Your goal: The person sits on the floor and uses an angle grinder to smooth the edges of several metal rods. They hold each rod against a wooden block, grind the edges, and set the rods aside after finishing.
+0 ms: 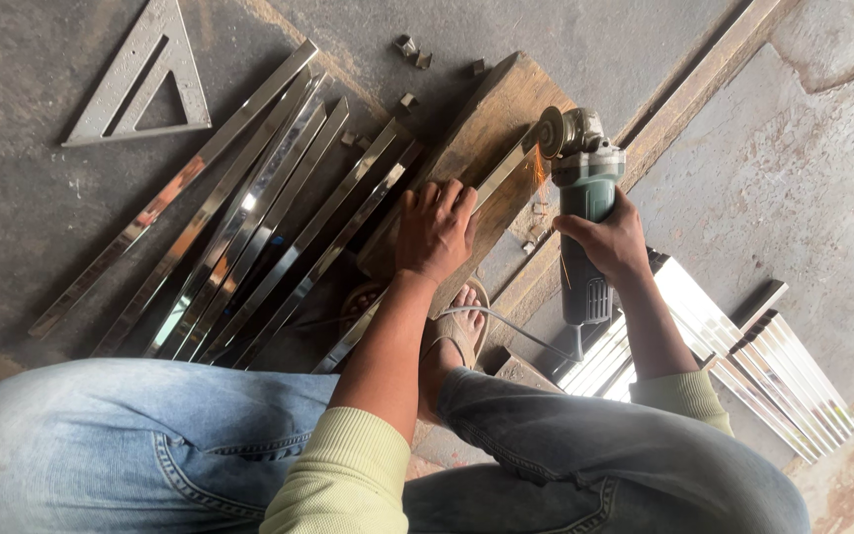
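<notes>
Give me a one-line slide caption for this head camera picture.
Left hand pins a metal strip on a wood block while the right hand grinds it with an angle grinder.

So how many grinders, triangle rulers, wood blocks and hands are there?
Angle grinder: 1
Triangle ruler: 1
Wooden block: 1
Hands: 2, the left hand and the right hand
Total: 5

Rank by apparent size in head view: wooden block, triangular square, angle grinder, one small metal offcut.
1. wooden block, partly hidden by the left hand.
2-3. triangular square and angle grinder: too alike to rank.
4. small metal offcut, clearly smallest.
</notes>
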`<state>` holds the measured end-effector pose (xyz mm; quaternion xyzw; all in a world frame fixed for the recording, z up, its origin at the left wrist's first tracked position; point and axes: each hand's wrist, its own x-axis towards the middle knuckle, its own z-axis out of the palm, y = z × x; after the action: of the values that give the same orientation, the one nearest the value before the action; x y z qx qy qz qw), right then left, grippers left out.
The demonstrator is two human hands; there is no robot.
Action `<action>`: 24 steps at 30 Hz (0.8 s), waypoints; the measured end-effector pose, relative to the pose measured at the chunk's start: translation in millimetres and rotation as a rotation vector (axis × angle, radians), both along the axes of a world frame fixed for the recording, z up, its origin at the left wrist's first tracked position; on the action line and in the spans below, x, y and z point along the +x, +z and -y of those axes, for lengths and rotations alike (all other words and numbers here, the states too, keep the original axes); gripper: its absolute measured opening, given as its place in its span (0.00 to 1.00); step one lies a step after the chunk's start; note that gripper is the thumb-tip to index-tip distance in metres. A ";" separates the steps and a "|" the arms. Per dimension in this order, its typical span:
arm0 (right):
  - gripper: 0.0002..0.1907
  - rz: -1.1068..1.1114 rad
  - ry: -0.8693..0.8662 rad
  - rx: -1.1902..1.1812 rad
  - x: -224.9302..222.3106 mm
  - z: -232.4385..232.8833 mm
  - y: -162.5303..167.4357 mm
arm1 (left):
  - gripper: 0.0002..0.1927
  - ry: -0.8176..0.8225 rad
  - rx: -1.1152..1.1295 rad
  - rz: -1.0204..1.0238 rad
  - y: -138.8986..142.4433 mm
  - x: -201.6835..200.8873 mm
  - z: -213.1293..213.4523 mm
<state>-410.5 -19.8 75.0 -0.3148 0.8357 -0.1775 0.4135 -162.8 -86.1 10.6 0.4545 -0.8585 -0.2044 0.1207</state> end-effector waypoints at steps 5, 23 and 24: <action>0.31 -0.013 -0.004 -0.006 -2.0 -0.7 -0.6 | 0.12 0.004 -0.001 -0.003 1.6 -0.5 -0.2; 0.33 0.000 -0.021 0.009 0.9 3.0 4.5 | 0.13 -0.008 -0.006 -0.011 -0.1 -0.3 0.9; 0.33 -0.008 -0.017 0.008 0.4 2.9 3.8 | 0.13 -0.014 0.002 -0.005 0.5 0.2 1.4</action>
<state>-410.1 -22.7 78.8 -0.3065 0.8408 -0.1763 0.4100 -162.7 -87.4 11.1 0.4481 -0.8613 -0.2070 0.1209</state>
